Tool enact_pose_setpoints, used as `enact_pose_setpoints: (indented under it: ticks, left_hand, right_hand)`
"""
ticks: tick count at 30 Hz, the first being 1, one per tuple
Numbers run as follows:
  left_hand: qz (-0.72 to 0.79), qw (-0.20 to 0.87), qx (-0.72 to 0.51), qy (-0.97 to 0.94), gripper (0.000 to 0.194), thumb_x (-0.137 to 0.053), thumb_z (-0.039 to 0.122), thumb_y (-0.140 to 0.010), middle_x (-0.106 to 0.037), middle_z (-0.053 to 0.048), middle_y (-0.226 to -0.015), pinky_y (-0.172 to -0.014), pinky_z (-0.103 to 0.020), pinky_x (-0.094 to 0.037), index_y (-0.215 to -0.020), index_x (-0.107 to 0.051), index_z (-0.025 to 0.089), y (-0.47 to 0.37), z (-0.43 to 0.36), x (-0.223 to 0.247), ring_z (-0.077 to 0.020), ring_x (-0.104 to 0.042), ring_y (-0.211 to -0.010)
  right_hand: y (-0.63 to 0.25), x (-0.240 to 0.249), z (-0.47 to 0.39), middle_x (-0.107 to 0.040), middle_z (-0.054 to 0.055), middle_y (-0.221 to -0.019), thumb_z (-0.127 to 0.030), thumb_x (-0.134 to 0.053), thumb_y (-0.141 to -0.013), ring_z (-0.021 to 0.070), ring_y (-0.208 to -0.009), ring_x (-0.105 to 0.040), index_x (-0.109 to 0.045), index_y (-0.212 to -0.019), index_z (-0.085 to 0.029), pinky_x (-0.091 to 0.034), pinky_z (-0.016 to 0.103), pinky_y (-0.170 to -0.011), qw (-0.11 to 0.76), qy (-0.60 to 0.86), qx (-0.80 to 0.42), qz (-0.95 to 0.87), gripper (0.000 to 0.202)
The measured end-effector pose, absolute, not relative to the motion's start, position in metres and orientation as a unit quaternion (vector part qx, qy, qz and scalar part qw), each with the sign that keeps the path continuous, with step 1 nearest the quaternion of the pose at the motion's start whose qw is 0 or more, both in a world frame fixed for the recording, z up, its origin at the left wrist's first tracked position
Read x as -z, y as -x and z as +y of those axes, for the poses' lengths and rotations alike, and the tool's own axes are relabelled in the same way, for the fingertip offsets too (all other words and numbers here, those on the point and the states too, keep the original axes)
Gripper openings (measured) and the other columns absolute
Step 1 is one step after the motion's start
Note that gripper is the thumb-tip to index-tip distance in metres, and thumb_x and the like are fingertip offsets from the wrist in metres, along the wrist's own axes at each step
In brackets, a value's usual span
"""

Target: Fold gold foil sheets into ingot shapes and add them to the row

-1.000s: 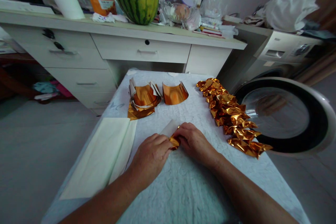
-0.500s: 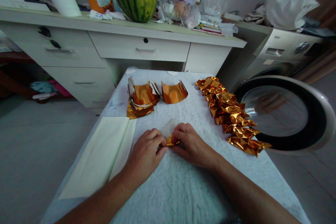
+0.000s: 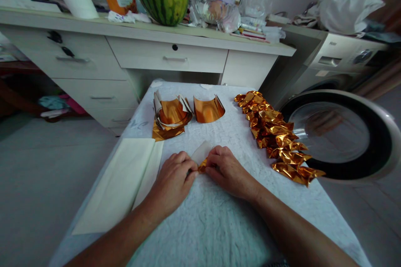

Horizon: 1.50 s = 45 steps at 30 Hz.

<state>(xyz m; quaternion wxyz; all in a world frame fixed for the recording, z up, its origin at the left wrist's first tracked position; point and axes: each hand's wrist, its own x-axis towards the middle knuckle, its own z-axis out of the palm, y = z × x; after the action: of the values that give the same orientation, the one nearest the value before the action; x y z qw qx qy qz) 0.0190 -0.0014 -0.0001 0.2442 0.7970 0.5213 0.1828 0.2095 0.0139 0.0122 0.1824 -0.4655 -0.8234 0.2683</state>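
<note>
A small piece of gold foil lies at the middle of the cloth-covered table, between my two hands. The fingers of my left hand are pinched on its left end. My right hand pinches its right end, fingers curled over it. Just beyond the foil, a whitish translucent sheet reaches out from under the fingers. Curved gold sheets with white paper are stacked farther back, and a single curved gold sheet stands to their right. What lies under my fingertips is hidden.
A row of twisted gold foil pieces runs down the table's right side. Pale paper sheets lie at the left edge. Behind is a counter with a cut watermelon. An open washing-machine door stands at the right.
My hands have drawn slightly closer together over the foil, and less of the gold shows between them. The view has shifted slightly.
</note>
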Motion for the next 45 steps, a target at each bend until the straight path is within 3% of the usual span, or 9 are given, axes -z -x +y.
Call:
enact_pose_setpoints:
  ticks: [9, 15, 27, 37, 45]
  left_hand:
    - [0.541, 0.210, -0.179, -0.794, 0.013, -0.051, 0.018, -0.091, -0.056, -0.005, -0.091, -0.083, -0.041, -0.044, -0.083, -0.061, 0.019, -0.024, -0.004, 0.002, -0.0242, -0.052, -0.092]
    - [0.544, 0.211, -0.171, -0.794, 0.008, -0.056, 0.019, -0.089, -0.056, -0.005, -0.093, -0.083, -0.041, -0.043, -0.083, -0.060, 0.019, -0.024, -0.005, 0.000, -0.0247, -0.052, -0.092]
    - [0.549, 0.175, -0.144, -0.805, 0.020, -0.045, 0.020, -0.095, -0.055, -0.007, -0.091, -0.084, -0.043, -0.044, -0.083, -0.061, 0.019, -0.025, -0.004, 0.004, -0.0253, -0.051, -0.091]
    - [0.553, 0.176, -0.168, -0.797, 0.008, -0.055, 0.020, -0.088, -0.055, -0.005, -0.092, -0.082, -0.040, -0.044, -0.081, -0.060, 0.020, -0.025, -0.005, 0.004, -0.0245, -0.052, -0.091]
    - [0.549, 0.161, -0.148, -0.807, 0.020, -0.045, 0.021, -0.094, -0.056, -0.006, -0.091, -0.083, -0.040, -0.043, -0.082, -0.062, 0.020, -0.024, -0.003, 0.005, -0.0237, -0.052, -0.090]
  right_hand:
    - [-0.204, -0.008, 0.012, -0.056, 0.003, -0.079, -0.006, -0.062, -0.080, 0.0165, -0.080, -0.049, -0.054, -0.068, -0.016, -0.037, 0.032, -0.078, 0.207, 0.507, -0.244, -0.800, 0.018]
    - [-0.203, -0.004, 0.013, -0.055, 0.003, -0.080, -0.007, -0.061, -0.081, 0.0165, -0.080, -0.049, -0.052, -0.068, -0.017, -0.037, 0.032, -0.078, 0.215, 0.508, -0.238, -0.799, 0.019]
    - [-0.203, -0.002, 0.012, -0.053, 0.004, -0.082, -0.006, -0.058, -0.081, 0.0179, -0.083, -0.049, -0.052, -0.069, -0.017, -0.040, 0.034, -0.080, 0.227, 0.505, -0.239, -0.798, 0.017]
    - [-0.203, 0.003, 0.012, -0.052, 0.004, -0.086, -0.007, -0.059, -0.080, 0.0177, -0.084, -0.048, -0.054, -0.069, -0.017, -0.040, 0.033, -0.080, 0.243, 0.515, -0.247, -0.784, 0.016]
    - [-0.203, 0.003, 0.013, -0.052, 0.005, -0.087, -0.007, -0.059, -0.080, 0.0180, -0.086, -0.048, -0.055, -0.070, -0.017, -0.040, 0.033, -0.081, 0.240, 0.519, -0.248, -0.782, 0.015]
